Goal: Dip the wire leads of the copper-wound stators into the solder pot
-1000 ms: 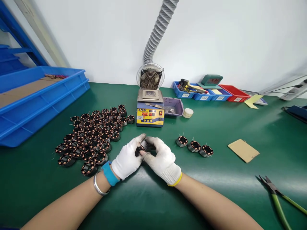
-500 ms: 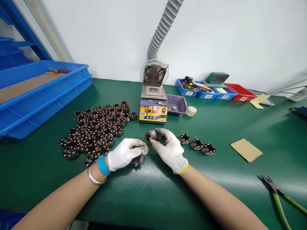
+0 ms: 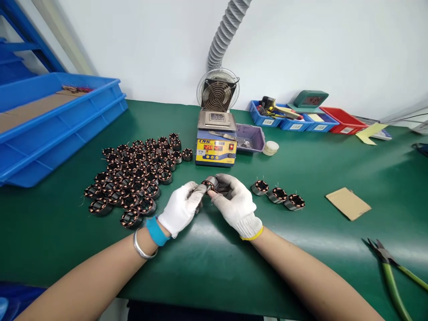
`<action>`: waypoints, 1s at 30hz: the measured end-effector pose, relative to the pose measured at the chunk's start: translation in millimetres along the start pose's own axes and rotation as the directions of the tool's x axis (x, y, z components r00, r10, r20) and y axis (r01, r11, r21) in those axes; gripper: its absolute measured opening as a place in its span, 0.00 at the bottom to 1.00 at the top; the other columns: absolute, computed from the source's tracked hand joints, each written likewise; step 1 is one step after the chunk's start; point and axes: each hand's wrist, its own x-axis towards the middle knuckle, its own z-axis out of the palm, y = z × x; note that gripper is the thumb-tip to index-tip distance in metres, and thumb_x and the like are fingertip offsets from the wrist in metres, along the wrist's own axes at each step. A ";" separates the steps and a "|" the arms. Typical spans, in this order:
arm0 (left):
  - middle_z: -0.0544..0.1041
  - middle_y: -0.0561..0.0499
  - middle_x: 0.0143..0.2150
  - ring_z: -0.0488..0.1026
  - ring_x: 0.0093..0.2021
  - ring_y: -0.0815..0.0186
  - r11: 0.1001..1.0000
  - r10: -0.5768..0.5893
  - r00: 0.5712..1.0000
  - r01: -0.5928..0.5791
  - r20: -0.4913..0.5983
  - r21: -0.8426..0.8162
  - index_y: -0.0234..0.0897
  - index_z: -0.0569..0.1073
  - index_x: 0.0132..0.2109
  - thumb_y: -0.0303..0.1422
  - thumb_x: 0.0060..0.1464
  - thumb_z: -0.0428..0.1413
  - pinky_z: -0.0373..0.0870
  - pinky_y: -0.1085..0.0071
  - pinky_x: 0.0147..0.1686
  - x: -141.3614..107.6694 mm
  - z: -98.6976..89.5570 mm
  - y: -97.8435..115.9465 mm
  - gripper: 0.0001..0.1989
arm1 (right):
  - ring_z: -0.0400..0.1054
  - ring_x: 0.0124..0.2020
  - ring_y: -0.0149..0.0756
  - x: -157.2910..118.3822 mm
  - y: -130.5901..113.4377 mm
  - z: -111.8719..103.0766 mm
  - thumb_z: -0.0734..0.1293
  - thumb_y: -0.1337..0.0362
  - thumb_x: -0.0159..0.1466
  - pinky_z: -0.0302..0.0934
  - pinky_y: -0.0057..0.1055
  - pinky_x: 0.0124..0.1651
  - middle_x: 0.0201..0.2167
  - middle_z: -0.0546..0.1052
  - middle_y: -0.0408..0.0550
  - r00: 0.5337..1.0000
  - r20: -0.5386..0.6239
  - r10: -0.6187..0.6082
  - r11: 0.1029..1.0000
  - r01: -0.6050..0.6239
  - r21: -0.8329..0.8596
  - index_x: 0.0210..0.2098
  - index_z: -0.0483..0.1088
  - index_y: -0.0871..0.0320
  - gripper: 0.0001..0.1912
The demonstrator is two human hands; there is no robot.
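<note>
My right hand (image 3: 236,203), in a white glove with a yellow hem, is closed around a ring-shaped copper-wound stator (image 3: 210,183) above the green table. The gloved fingers of my left hand (image 3: 185,203) are pinched together at the stator's left side; whether they grip the stator or a fine wire on it is too small to tell. To the left lies a cluster of several similar stators (image 3: 130,201). On the right, three more stators (image 3: 277,195) stand in a slanting row with thin wire ends sticking up.
Behind my hands is a yellow-and-blue heated unit (image 3: 216,158) with a fan. A purple tray (image 3: 256,138), small blue bins (image 3: 296,126), a red bin (image 3: 344,121), cardboard (image 3: 348,203), green-handled pliers (image 3: 388,267) and a large blue crate (image 3: 67,138) surround the work area.
My left hand has moved right, up to the stator, and its fingers now meet it. My right hand still holds the stator. The view has shifted slightly.
</note>
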 end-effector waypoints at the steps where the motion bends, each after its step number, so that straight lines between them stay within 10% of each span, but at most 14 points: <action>1: 0.66 0.56 0.21 0.62 0.20 0.72 1.000 0.023 1.000 -0.023 0.008 0.005 0.37 0.65 0.30 0.48 0.56 0.52 0.62 0.75 0.21 -0.9 -0.8 1.6 0.18 | 0.72 0.35 0.37 0.1 -0.4 0.6 0.72 0.60 0.51 0.70 0.36 0.41 0.40 0.77 0.49 1.000 0.000 0.004 1.000 -0.004 -0.006 0.46 0.70 0.57 0.24; 5: 0.68 0.56 0.20 0.62 0.19 0.73 0.988 0.133 0.986 -0.140 -0.098 -0.069 0.37 0.66 0.28 0.44 0.55 0.54 0.61 0.76 0.19 -3.8 -8.7 7.5 0.15 | 0.72 0.34 0.37 4.7 -5.3 1.8 0.73 0.58 0.48 0.70 0.35 0.37 0.38 0.78 0.50 0.995 -0.022 0.094 0.988 -0.090 0.124 0.44 0.69 0.58 0.25; 9: 0.72 0.53 0.24 0.66 0.19 0.72 0.970 -0.023 0.975 -0.032 -0.223 -0.240 0.36 0.67 0.33 0.43 0.54 0.53 0.60 0.77 0.17 -0.9 -9.6 6.3 0.14 | 0.71 0.33 0.36 9.1 -10.4 -1.0 0.72 0.54 0.48 0.68 0.35 0.37 0.38 0.78 0.50 0.987 0.012 0.163 0.961 -0.161 0.224 0.43 0.71 0.60 0.25; 14: 0.75 0.42 0.49 0.76 0.39 0.62 0.812 -0.285 0.951 0.306 0.119 -0.498 0.36 0.69 0.50 0.32 0.46 0.60 0.72 0.71 0.30 1.2 2.2 7.7 0.22 | 0.72 0.38 0.40 8.5 -10.8 -2.7 0.71 0.50 0.52 0.67 0.36 0.41 0.38 0.78 0.49 0.981 0.092 0.173 0.956 -0.190 0.226 0.43 0.73 0.60 0.25; 19: 0.77 0.44 0.42 0.75 0.35 0.65 0.724 -0.333 0.907 0.422 0.260 -0.545 0.34 0.74 0.42 0.30 0.44 0.63 0.71 0.72 0.32 0.9 6.4 12.1 0.16 | 0.71 0.45 0.42 7.6 -7.2 0.3 0.72 0.51 0.51 0.65 0.39 0.50 0.42 0.78 0.50 0.986 0.092 0.141 0.942 -0.162 0.295 0.42 0.73 0.58 0.24; 27: 0.78 0.45 0.34 0.74 0.27 0.66 0.835 -0.318 0.906 0.407 0.280 -0.369 0.31 0.74 0.40 0.39 0.43 0.64 0.68 0.71 0.26 -2.5 -1.5 10.6 0.19 | 0.72 0.42 0.41 8.7 -5.8 0.1 0.72 0.53 0.50 0.65 0.38 0.47 0.41 0.78 0.50 0.990 0.013 0.143 0.958 -0.142 0.248 0.43 0.73 0.59 0.25; 30: 0.77 0.48 0.28 0.73 0.26 0.65 0.981 -0.149 0.988 0.154 0.050 -0.121 0.33 0.74 0.35 0.40 0.45 0.63 0.70 0.69 0.27 -6.6 -0.7 4.9 0.15 | 0.71 0.36 0.37 9.5 -5.9 -0.3 0.72 0.53 0.50 0.65 0.36 0.42 0.38 0.78 0.49 0.986 0.006 0.165 0.957 -0.161 0.239 0.43 0.73 0.60 0.24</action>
